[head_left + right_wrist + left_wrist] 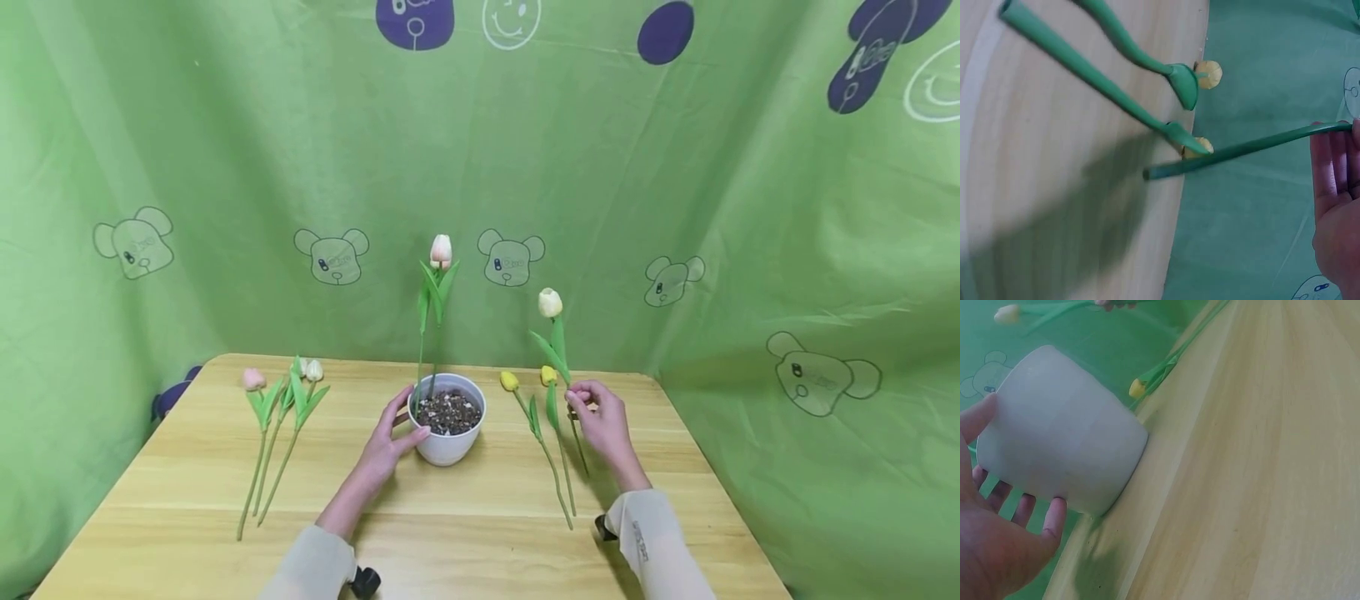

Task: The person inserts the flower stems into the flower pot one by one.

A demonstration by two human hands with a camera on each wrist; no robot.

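One pink tulip [441,251] stands in the white pot [447,450]. Left hand [386,446] cups the pot's side; right hand [603,417] pinches the cream tulip [550,303] by its stem, upright, right of the pot. Step judged: carrying the stem over; next needs the stem end lowered into the gravel [448,412].

Bright even light, blurred wrist views
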